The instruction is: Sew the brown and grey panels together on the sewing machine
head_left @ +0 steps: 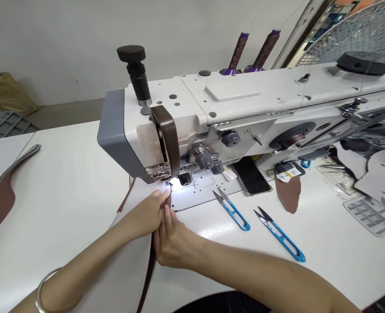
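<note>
Sewing machine (192, 100): While its lamp lit the needle area, the white machine with a grey end stood across the bench (65, 174), its arm running off to the right.
Brown-and-white piece (121, 269): It lay under the needle end and ran back towards the person, its broad pale face up and a dark brown edge along its right side.
Left hand (150, 213): Its grip was clenched on the piece's brown edge, close to the needle; a bangle (39, 289) circled the forearm.
Right hand (174, 243): It touched the left hand, fingers together over the same edge; its thumb was hidden, so I could not tell how firm the grip was.
Bench, left: A curved brown piece (1, 198) lay on the smooth white top, well apart from the hands.
Bench, right: Two blue-handled snips, one nearer the machine (233, 211) and one farther right (280, 237), lay with their blades parted. Beyond them were a dark phone (253, 176), a brown scrap (288, 193), white cut pieces (383, 171) and a sheet with grey shapes (373, 215).
Thread: Two brown cones (240, 50) with purple bases stood behind the machine.
Room: A plain pale wall (65, 43) rose behind; a sack (8, 93) and grey crate (10, 124) sat at left, a fan guard (368, 30) and pipe (293, 32) at upper right.
</note>
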{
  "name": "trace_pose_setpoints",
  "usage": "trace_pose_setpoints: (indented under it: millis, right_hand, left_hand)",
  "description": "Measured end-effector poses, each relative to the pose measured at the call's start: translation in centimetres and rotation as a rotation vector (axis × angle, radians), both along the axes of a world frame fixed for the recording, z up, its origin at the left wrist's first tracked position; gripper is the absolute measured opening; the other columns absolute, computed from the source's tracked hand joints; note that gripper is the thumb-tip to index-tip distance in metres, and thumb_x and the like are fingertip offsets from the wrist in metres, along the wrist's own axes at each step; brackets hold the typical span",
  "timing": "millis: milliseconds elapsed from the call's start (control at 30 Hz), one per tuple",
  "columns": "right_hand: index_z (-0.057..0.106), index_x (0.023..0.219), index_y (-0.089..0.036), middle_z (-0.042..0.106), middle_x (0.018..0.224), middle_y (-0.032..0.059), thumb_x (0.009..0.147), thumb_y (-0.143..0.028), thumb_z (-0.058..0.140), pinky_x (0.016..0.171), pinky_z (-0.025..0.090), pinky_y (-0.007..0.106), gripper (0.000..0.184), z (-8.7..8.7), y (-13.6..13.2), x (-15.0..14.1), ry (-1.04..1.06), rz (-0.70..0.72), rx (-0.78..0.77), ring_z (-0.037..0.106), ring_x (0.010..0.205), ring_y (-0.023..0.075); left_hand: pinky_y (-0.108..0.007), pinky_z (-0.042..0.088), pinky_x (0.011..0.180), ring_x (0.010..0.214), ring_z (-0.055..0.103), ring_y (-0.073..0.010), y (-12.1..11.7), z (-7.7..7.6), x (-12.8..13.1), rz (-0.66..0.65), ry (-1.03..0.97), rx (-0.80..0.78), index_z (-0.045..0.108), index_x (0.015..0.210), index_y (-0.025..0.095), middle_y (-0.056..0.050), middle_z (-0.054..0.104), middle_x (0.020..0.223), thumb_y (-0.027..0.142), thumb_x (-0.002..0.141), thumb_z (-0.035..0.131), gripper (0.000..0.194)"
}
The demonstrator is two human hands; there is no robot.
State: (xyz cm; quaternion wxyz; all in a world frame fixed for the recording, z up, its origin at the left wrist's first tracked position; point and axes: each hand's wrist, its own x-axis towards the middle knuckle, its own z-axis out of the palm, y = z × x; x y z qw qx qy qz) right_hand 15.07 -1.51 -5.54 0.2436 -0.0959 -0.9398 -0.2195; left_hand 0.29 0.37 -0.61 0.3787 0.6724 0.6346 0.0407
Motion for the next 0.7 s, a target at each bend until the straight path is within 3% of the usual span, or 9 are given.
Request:
trace_pose_setpoints:
  millis: [100,300,500,700]
  right_hand:
    - [0.065,0.093,0.008,0.068,0.087,0.0311,0.079,-0.003,0.045,0.071,0.055,0.056,0.027,-0.3,0.2,0.0,0.018,-0.021,-0.034,0.069,0.083,0.0384]
    - [0.067,0.089,0.005,0.069,0.082,0.0277,0.078,-0.003,0.046,0.069,0.054,0.057,0.025,-0.2,-0.9,0.1,0.032,0.007,-0.032,0.069,0.08,0.0394]
    - [0.066,0.094,0.01,0.067,0.086,0.0334,0.078,-0.003,0.045,0.073,0.052,0.058,0.029,-0.8,0.4,0.3,0.066,-0.007,-0.069,0.068,0.082,0.039]
    - [0.067,0.089,0.008,0.066,0.087,0.0346,0.076,-0.001,0.049,0.074,0.049,0.06,0.024,-1.0,0.9,0.2,0.063,-0.014,-0.045,0.067,0.082,0.0394]
  left_hand:
    - [-0.035,0.046,0.085,0.096,0.057,-0.0228,-0.1,0.0,0.0,-0.014,0.027,0.012,0.054,0.112,0.019,-0.008,0.055,0.1,0.02,0.086,0.035,0.032]
    - [-0.033,0.046,0.073,0.077,0.057,-0.0199,-1.2,0.8,0.7,-0.049,0.115,-0.041,0.047,0.126,0.016,-0.007,0.052,0.093,0.02,0.089,0.03,0.041]
    - [-0.03,0.045,0.068,0.072,0.054,-0.0178,-0.7,0.8,1.4,-0.058,0.157,-0.033,0.047,0.124,0.014,-0.008,0.051,0.095,0.017,0.088,0.03,0.04]
    - [-0.03,0.046,0.071,0.075,0.054,-0.0178,-0.6,0.2,1.1,-0.069,0.185,-0.009,0.035,0.139,0.008,-0.01,0.049,0.099,0.011,0.086,0.031,0.053]
